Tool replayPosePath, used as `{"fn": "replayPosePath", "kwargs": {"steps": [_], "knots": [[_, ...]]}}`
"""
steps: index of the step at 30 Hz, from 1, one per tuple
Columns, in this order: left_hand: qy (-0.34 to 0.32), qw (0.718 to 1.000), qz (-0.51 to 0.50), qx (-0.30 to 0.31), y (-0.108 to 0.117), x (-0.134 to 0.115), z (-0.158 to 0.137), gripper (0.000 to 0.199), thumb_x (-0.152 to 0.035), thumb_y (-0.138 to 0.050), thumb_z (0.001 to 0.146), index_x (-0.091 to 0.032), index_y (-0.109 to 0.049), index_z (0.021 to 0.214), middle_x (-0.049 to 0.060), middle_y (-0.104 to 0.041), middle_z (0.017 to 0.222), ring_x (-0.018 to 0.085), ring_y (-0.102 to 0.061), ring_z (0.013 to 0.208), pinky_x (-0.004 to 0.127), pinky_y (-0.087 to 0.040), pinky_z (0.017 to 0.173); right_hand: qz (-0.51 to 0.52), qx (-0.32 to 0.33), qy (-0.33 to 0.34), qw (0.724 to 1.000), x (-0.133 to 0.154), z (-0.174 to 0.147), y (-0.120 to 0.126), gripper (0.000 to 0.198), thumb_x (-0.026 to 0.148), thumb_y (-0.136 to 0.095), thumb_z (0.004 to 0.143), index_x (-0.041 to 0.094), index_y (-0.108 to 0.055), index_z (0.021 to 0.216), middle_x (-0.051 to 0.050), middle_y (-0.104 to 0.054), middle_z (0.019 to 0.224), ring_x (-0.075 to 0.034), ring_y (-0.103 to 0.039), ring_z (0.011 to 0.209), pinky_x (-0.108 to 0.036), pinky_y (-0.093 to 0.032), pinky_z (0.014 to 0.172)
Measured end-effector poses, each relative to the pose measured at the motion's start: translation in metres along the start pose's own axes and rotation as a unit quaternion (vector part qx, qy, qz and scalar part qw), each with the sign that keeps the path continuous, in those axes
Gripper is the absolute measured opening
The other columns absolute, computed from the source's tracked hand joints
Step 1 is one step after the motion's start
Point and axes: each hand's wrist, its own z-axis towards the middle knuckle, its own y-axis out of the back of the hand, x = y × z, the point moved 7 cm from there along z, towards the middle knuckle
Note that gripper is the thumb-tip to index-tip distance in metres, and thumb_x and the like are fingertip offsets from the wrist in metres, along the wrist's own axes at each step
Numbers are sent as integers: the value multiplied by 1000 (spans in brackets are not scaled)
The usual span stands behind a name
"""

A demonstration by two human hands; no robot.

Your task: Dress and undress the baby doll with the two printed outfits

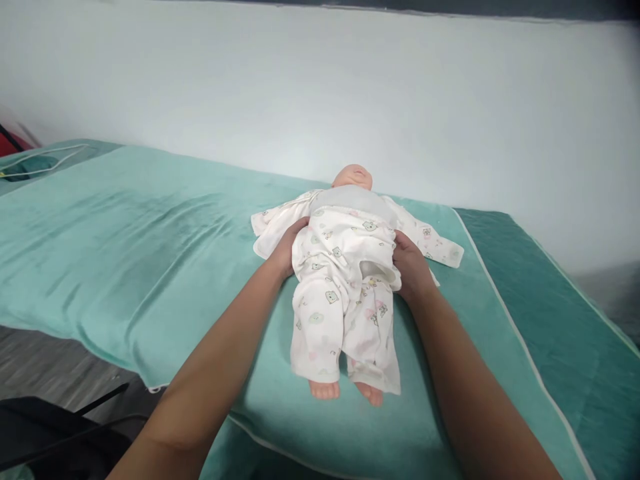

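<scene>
A baby doll (354, 176) lies on its back, head towards the wall and feet towards me. White printed pants (320, 320) cover its legs, with the bare toes sticking out at the cuffs. The doll's white printed top (439, 248) is spread open at both sides, over a pale grey torso. My left hand (290, 250) is closed on the pants at the waist, thumb uppermost; its other fingers are mostly hidden. At the opposite hip my right hand (411, 263) grips the pants' waist edge, its fingertips partly hidden by the bunched cloth.
A light green sheet (150, 267) with some creases covers the bed, over a darker green cover (550, 293) at the right. The white wall (320, 93) rises behind. Dark equipment with cables (55, 440) is at the lower left, beside the bed edge.
</scene>
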Motion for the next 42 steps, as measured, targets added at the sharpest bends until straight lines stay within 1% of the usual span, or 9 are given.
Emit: {"fn": "replayPosePath", "kwargs": {"steps": [4, 12, 17, 22, 24, 30, 35, 39, 42], "knots": [[12, 997, -51, 57, -8, 3, -3, 21, -37, -55, 87, -24, -69, 95, 5, -70, 80, 25, -68, 96, 40, -56, 86, -15, 8, 25, 1000, 5, -1, -3, 23, 30, -66, 65, 27, -57, 86, -2, -72, 104, -26, -67, 99, -38, -55, 77], [-73, 995, 61, 42, -5, -6, -10, 19, -23, -63, 82, -24, -65, 101, 3, -67, 110, 20, -60, 112, 35, -44, 105, -176, 7, 71, 982, 23, -9, -4, 29, 35, -72, 64, 26, -52, 84, -5, -70, 93, -29, -61, 96, -41, -49, 83], [-101, 988, 107, 45, -4, -7, -9, 15, -22, -61, 82, -21, -63, 97, 5, -67, 107, 22, -60, 106, 38, -44, 103, -198, -17, 81, 977, 13, -1, 6, 21, 35, -67, 70, 25, -51, 81, -4, -67, 85, -23, -60, 84, -36, -48, 77], [-129, 977, 145, -91, 11, -20, -9, 18, -19, -61, 79, -22, -64, 97, 5, -67, 104, 20, -61, 103, 36, -47, 98, -148, -149, 130, 969, 8, 6, 30, 20, 30, -67, 71, 24, -57, 86, -1, -63, 84, -19, -60, 80, -34, -48, 79], [-148, 971, 151, -109, 10, -29, -13, 15, -23, -60, 84, -22, -66, 98, 5, -67, 109, 20, -60, 107, 35, -47, 98, -154, -169, 165, 959, 17, 2, 30, 16, 33, -67, 75, 24, -60, 87, -2, -63, 86, -18, -59, 81, -35, -48, 80], [-213, 954, 212, 0, -16, -45, -20, 23, -31, -64, 87, -26, -68, 108, 6, -58, 130, 22, -52, 126, 35, -42, 105, -203, -40, 181, 961, 32, -5, 9, 23, 37, -70, 77, 26, -65, 97, -4, -63, 101, -21, -59, 95, -38, -48, 92], [-193, 959, 209, -20, -18, -45, -8, 19, -33, -54, 93, -21, -67, 101, 7, -59, 119, 21, -54, 118, 33, -42, 100, -239, -10, 170, 956, 35, 4, 6, 22, 38, -68, 80, 25, -65, 97, -3, -62, 95, -19, -57, 88, -36, -47, 86], [-146, 964, 222, -15, -17, -41, 1, 11, -28, -64, 84, -20, -61, 90, 6, -57, 117, 20, -54, 111, 33, -43, 95, -278, -16, 142, 950, 41, 12, 6, 16, 39, -66, 82, 24, -63, 85, -1, -60, 86, -16, -51, 74, -33, -45, 74], [-128, 958, 255, 16, -19, -41, 2, 13, -24, -67, 79, -21, -60, 90, 5, -52, 128, 21, -51, 118, 33, -40, 99, -335, 47, 163, 927, 49, 18, -2, 15, 38, -68, 81, 24, -63, 84, -3, -59, 97, -19, -55, 86, -36, -44, 81]]}}
